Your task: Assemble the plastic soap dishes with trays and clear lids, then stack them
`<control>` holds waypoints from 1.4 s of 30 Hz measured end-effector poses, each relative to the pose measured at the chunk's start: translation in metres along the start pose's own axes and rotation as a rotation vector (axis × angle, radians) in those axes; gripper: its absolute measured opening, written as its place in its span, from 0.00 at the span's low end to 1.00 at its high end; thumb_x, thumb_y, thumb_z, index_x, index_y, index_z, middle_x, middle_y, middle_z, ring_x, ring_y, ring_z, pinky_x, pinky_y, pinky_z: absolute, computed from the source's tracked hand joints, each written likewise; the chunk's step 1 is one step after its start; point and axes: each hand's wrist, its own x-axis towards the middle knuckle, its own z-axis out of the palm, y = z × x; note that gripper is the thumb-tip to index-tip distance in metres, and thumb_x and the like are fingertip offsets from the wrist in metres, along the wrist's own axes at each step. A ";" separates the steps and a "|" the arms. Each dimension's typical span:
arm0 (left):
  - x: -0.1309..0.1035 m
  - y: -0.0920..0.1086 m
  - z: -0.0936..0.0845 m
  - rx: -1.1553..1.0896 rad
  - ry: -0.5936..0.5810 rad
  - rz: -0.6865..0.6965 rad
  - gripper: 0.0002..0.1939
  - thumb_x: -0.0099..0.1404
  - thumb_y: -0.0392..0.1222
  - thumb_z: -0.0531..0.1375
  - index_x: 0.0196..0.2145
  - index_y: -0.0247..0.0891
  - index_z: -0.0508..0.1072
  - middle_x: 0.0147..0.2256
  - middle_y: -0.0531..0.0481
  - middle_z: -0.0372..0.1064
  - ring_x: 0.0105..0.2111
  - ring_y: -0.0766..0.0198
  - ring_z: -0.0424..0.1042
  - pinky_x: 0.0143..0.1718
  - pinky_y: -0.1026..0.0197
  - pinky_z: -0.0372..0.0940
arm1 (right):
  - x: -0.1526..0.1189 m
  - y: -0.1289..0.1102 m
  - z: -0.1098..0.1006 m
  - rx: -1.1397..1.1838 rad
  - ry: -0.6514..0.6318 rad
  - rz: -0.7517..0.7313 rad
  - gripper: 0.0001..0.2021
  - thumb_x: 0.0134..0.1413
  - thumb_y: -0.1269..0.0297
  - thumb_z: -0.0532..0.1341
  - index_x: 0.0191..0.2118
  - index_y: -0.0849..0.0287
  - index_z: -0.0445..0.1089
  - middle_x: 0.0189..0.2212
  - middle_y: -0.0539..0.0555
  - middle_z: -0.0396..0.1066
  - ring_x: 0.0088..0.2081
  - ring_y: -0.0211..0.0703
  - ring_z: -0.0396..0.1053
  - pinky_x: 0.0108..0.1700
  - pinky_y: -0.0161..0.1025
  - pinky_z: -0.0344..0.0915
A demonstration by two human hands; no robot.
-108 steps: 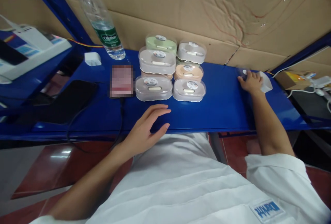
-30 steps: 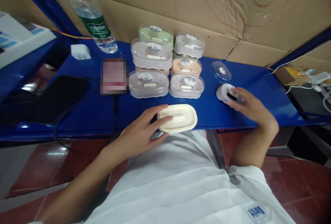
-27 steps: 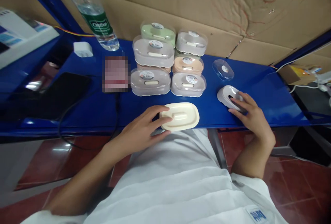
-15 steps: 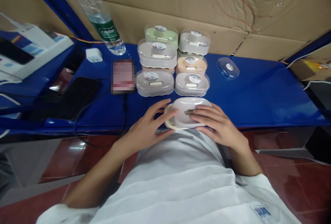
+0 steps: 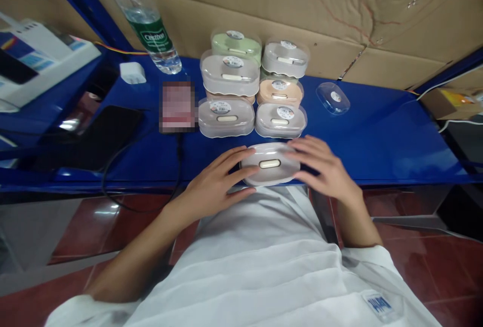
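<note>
One soap box (image 5: pixel 270 164) is laid flat at the near edge of the blue surface (image 5: pixel 377 141), long side parallel to that edge. A translucent grey insert is seated in its cream base; a cream oblong shows through the central slot.

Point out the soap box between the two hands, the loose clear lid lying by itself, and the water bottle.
soap box (image 5: pixel 270 164): head view, on its top by the cream slot.
clear lid (image 5: pixel 332 97): head view, on its round sticker.
water bottle (image 5: pixel 153 35): head view, on its green label.
</note>
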 end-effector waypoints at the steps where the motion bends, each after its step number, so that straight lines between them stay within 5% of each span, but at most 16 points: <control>1: 0.000 0.001 0.000 -0.007 0.000 -0.002 0.22 0.77 0.44 0.68 0.65 0.43 0.74 0.71 0.35 0.66 0.74 0.45 0.64 0.73 0.39 0.68 | 0.002 0.014 -0.011 -0.047 0.044 0.070 0.21 0.78 0.50 0.60 0.69 0.45 0.74 0.68 0.55 0.75 0.70 0.56 0.71 0.77 0.62 0.61; 3: 0.001 0.001 -0.001 -0.019 -0.001 0.000 0.21 0.77 0.43 0.67 0.65 0.42 0.74 0.71 0.35 0.66 0.74 0.45 0.63 0.73 0.40 0.68 | 0.008 0.053 -0.030 -0.186 0.107 0.239 0.24 0.79 0.48 0.58 0.72 0.49 0.71 0.71 0.58 0.71 0.73 0.59 0.67 0.78 0.63 0.58; 7: 0.000 0.003 -0.002 -0.028 0.003 -0.041 0.20 0.78 0.43 0.66 0.64 0.42 0.75 0.73 0.34 0.63 0.74 0.45 0.64 0.73 0.40 0.68 | 0.016 0.142 -0.048 -0.404 0.035 0.607 0.35 0.78 0.40 0.55 0.78 0.57 0.60 0.80 0.68 0.53 0.81 0.73 0.45 0.77 0.78 0.40; 10: -0.002 0.004 -0.002 -0.060 -0.002 -0.120 0.18 0.78 0.45 0.66 0.62 0.43 0.76 0.75 0.35 0.59 0.74 0.45 0.65 0.72 0.42 0.69 | 0.015 0.184 -0.047 -0.396 -0.011 0.795 0.40 0.71 0.36 0.62 0.75 0.61 0.62 0.73 0.75 0.60 0.75 0.79 0.57 0.72 0.81 0.52; 13: -0.003 0.004 -0.003 -0.096 -0.018 -0.176 0.16 0.78 0.47 0.66 0.60 0.43 0.78 0.77 0.37 0.57 0.75 0.46 0.64 0.73 0.45 0.68 | 0.011 0.194 -0.049 -0.370 0.078 0.850 0.43 0.58 0.38 0.72 0.68 0.64 0.69 0.64 0.76 0.69 0.61 0.73 0.74 0.64 0.70 0.68; 17: -0.002 0.003 -0.005 -0.162 -0.029 -0.236 0.18 0.78 0.50 0.66 0.61 0.43 0.77 0.77 0.38 0.57 0.74 0.49 0.65 0.74 0.47 0.66 | 0.002 0.171 -0.061 -0.345 0.173 0.795 0.32 0.65 0.41 0.68 0.62 0.64 0.72 0.57 0.73 0.76 0.57 0.62 0.75 0.64 0.57 0.70; 22: 0.001 0.002 -0.007 -0.267 -0.067 -0.397 0.43 0.72 0.58 0.70 0.77 0.45 0.59 0.76 0.39 0.60 0.74 0.47 0.66 0.76 0.44 0.62 | -0.015 0.101 -0.051 -0.232 0.481 0.438 0.35 0.73 0.34 0.54 0.67 0.60 0.63 0.67 0.77 0.67 0.69 0.63 0.70 0.67 0.55 0.71; 27: -0.001 -0.001 -0.007 -0.401 -0.049 -0.439 0.58 0.69 0.61 0.73 0.82 0.51 0.44 0.76 0.38 0.61 0.72 0.44 0.69 0.74 0.41 0.64 | -0.018 0.029 -0.011 -0.074 0.133 0.069 0.32 0.66 0.37 0.65 0.66 0.51 0.66 0.71 0.67 0.67 0.72 0.70 0.67 0.73 0.67 0.66; 31: -0.002 -0.004 -0.006 -0.431 -0.044 -0.417 0.59 0.69 0.63 0.72 0.83 0.53 0.41 0.76 0.38 0.61 0.72 0.44 0.70 0.73 0.41 0.67 | -0.006 0.006 0.014 0.093 -0.055 -0.061 0.32 0.71 0.48 0.66 0.74 0.48 0.60 0.76 0.64 0.61 0.76 0.64 0.63 0.73 0.63 0.67; 35: -0.001 -0.003 -0.007 -0.406 -0.059 -0.424 0.58 0.69 0.65 0.72 0.82 0.52 0.44 0.77 0.41 0.59 0.73 0.46 0.68 0.76 0.43 0.62 | -0.003 0.004 0.022 0.091 -0.111 -0.103 0.34 0.74 0.54 0.65 0.78 0.48 0.56 0.78 0.65 0.56 0.78 0.62 0.58 0.73 0.63 0.67; 42: -0.001 -0.002 -0.009 -0.309 -0.084 -0.401 0.47 0.73 0.68 0.66 0.79 0.46 0.57 0.77 0.41 0.60 0.75 0.47 0.65 0.77 0.47 0.61 | -0.006 0.000 0.023 -0.010 -0.072 -0.167 0.32 0.73 0.51 0.65 0.77 0.48 0.62 0.77 0.63 0.60 0.77 0.65 0.60 0.73 0.64 0.68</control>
